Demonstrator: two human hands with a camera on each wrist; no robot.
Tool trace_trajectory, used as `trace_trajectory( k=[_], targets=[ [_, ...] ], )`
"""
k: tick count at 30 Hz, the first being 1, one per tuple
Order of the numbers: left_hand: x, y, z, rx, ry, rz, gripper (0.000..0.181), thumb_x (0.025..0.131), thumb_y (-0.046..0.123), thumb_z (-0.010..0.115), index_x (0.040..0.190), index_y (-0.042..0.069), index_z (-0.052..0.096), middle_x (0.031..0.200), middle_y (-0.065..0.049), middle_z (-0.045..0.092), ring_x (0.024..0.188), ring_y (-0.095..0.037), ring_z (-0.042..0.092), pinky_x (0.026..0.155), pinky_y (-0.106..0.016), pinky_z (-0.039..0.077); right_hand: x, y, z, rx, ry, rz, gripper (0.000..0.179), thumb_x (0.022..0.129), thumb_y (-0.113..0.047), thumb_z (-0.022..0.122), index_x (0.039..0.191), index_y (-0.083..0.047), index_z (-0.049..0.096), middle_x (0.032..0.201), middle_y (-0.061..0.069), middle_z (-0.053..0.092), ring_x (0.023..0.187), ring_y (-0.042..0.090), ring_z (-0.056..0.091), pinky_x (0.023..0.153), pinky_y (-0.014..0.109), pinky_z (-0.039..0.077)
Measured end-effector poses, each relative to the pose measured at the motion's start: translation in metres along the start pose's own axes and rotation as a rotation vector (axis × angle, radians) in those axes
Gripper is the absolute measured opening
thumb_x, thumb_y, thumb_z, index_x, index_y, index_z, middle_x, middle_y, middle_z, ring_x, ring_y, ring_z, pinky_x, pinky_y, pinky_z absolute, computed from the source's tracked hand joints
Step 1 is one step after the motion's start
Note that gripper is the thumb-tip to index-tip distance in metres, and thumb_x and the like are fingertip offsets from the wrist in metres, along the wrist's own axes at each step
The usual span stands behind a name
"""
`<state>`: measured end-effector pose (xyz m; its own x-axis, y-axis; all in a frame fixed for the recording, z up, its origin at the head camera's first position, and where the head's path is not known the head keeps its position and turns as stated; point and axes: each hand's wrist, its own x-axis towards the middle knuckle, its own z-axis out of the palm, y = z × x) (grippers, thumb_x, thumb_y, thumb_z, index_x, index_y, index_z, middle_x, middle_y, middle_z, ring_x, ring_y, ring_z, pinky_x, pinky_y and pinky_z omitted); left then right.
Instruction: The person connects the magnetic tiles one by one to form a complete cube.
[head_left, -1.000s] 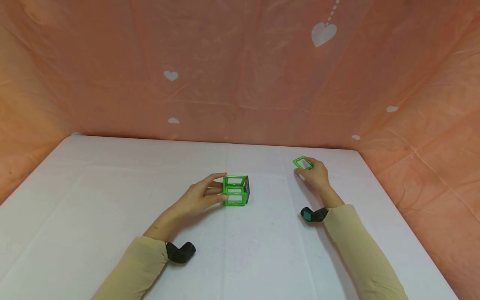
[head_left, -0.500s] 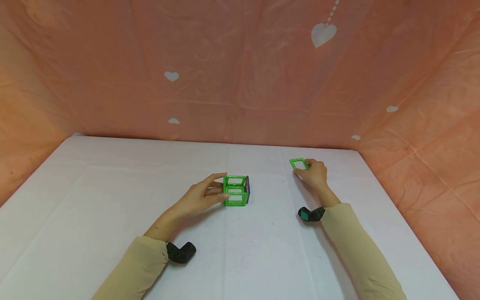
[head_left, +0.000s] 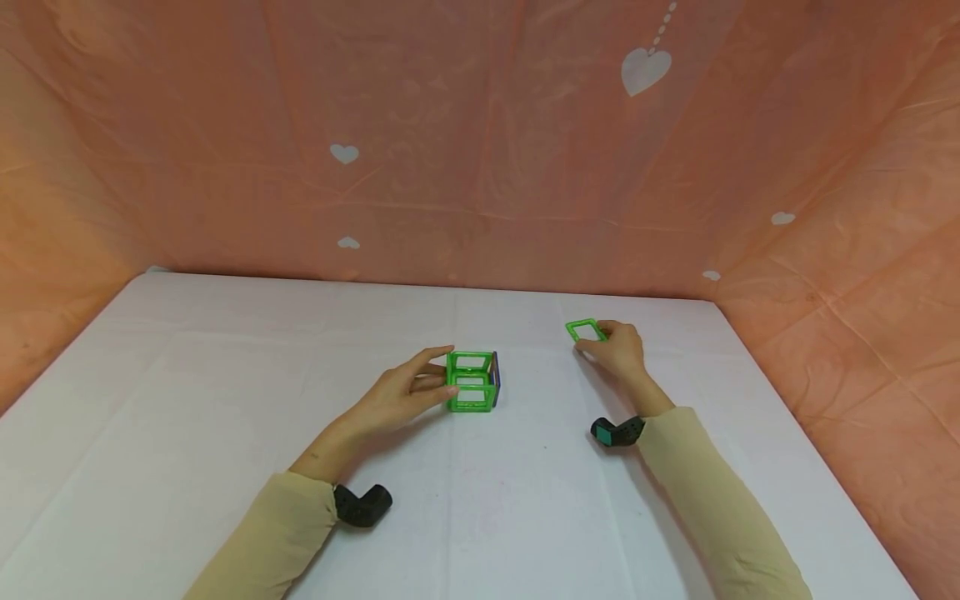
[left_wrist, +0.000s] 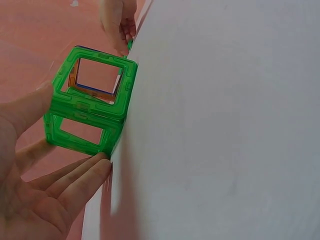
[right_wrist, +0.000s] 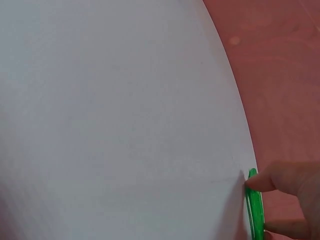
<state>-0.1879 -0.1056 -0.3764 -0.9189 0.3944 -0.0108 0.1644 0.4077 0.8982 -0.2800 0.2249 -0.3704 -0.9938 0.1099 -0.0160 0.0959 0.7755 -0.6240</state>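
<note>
Near the middle of the table, a green magnetic-tile cube [head_left: 472, 387] rests on the white cloth. Its right side carries a purple tile [head_left: 496, 382], and some orange shows inside it in the left wrist view. My left hand [head_left: 386, 396] holds the cube from the left, thumb at the front and forefinger at the back. Farther right, my right hand [head_left: 621, 352] pinches a single green square magnetic tile [head_left: 581, 322] by its right edge, tilted, apart from the cube. The right wrist view shows this tile edge-on between thumb and finger.
The table [head_left: 247, 375] has a white cloth. An orange curtain [head_left: 450, 167] with white hearts rises behind it and at both sides. Each wrist wears a black camera, the left one [head_left: 363, 505] low over the table.
My right hand has moved left toward the cube with the green tile, which has also turned a little. The left hand and the cube have stayed in place.
</note>
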Motion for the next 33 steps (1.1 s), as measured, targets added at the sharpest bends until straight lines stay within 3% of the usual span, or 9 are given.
trace_trajectory(
  k=[13, 23, 30, 33],
  targets=[
    [-0.002, 0.003, -0.001, 0.029, -0.016, 0.008, 0.062, 0.096, 0.029, 0.06, 0.149, 0.014, 0.031, 0.134, -0.02, 0.054, 0.124, -0.029, 0.056, 0.1, -0.047, 0.045, -0.002, -0.006, 0.007, 0.055, -0.043, -0.051, 0.059, 0.084, -0.018, 0.067, 0.134, 0.009, 0.049, 0.134, 0.029, 0.051, 0.119, 0.036, 0.047, 0.102, 0.047, 0.038],
    [-0.001, 0.001, 0.0, 0.044, -0.015, 0.041, 0.061, 0.095, 0.027, 0.06, 0.148, 0.013, 0.032, 0.132, -0.021, 0.056, 0.123, -0.03, 0.056, 0.101, -0.048, 0.044, -0.008, -0.015, 0.012, 0.108, -0.064, -0.112, 0.059, 0.082, -0.016, 0.07, 0.132, 0.009, 0.051, 0.131, 0.029, 0.054, 0.117, 0.036, 0.049, 0.098, 0.045, 0.041],
    [0.0, -0.001, -0.001, 0.075, 0.001, 0.096, 0.058, 0.096, 0.025, 0.059, 0.146, 0.008, 0.034, 0.128, -0.024, 0.058, 0.121, -0.036, 0.057, 0.101, -0.051, 0.043, -0.011, -0.02, 0.015, 0.118, -0.08, -0.125, 0.06, 0.081, -0.018, 0.072, 0.133, 0.006, 0.052, 0.13, 0.026, 0.056, 0.119, 0.035, 0.05, 0.1, 0.046, 0.04],
    [0.0, -0.001, -0.001, 0.075, -0.004, 0.084, 0.059, 0.096, 0.025, 0.059, 0.147, 0.009, 0.033, 0.129, -0.023, 0.058, 0.121, -0.035, 0.056, 0.101, -0.051, 0.043, -0.011, -0.023, 0.017, 0.114, -0.076, -0.133, 0.06, 0.08, -0.018, 0.072, 0.133, 0.005, 0.053, 0.131, 0.026, 0.056, 0.118, 0.034, 0.05, 0.101, 0.046, 0.04]
  ],
)
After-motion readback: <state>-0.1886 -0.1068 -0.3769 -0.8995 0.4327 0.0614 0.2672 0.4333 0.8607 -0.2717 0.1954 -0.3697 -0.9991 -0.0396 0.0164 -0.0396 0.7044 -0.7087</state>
